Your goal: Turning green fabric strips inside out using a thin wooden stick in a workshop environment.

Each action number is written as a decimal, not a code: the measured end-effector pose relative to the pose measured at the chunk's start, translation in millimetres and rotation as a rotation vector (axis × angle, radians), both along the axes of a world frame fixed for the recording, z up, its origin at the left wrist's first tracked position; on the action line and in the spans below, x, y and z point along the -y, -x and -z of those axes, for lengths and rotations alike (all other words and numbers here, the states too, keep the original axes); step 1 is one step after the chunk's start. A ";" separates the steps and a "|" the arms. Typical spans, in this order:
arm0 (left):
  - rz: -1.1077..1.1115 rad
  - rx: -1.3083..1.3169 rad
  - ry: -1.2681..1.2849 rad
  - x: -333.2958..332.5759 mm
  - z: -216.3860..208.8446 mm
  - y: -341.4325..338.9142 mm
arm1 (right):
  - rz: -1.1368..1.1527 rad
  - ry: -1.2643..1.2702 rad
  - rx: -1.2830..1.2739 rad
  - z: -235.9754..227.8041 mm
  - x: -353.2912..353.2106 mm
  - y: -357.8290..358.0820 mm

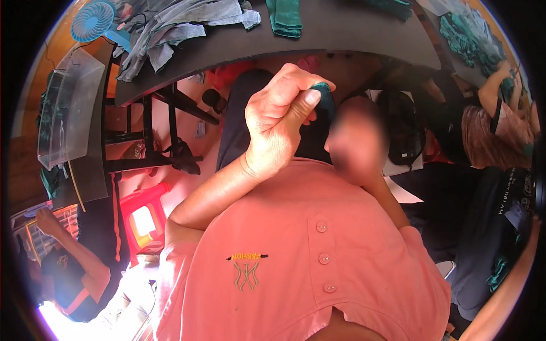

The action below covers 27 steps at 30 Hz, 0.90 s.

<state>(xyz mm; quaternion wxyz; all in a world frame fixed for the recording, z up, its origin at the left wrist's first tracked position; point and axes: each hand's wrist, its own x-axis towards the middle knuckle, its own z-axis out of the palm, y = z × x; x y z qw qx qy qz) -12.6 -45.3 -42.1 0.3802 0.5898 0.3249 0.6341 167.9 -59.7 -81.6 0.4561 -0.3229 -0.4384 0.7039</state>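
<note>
Raised in front of my chest, my left hand (278, 111) is closed, thumb pressed against the curled fingers. A small piece of dark green velvety cloth (325, 98) is pinched in it and sticks out on the right, hanging down toward the other hand. My right hand (358, 142) is beside it, lower and to the right. A blur covers that hand, so its fingers and anything in them are hidden. Both hands are above my lap, near the front edge of the dark table (341, 40).
Grey cloth strips (187, 25) and a folded green cloth (284, 17) lie on the table, a blue fan (94, 21) at far left. A clear plastic bin (74, 108) and red stool (142, 219) stand left. Other people sit at right (495, 128) and lower left (74, 273).
</note>
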 end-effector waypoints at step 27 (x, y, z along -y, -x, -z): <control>0.113 0.259 0.212 2.7 -3.2 -2.5 | 0.135 -0.263 0.227 7.9 -0.3 -6.3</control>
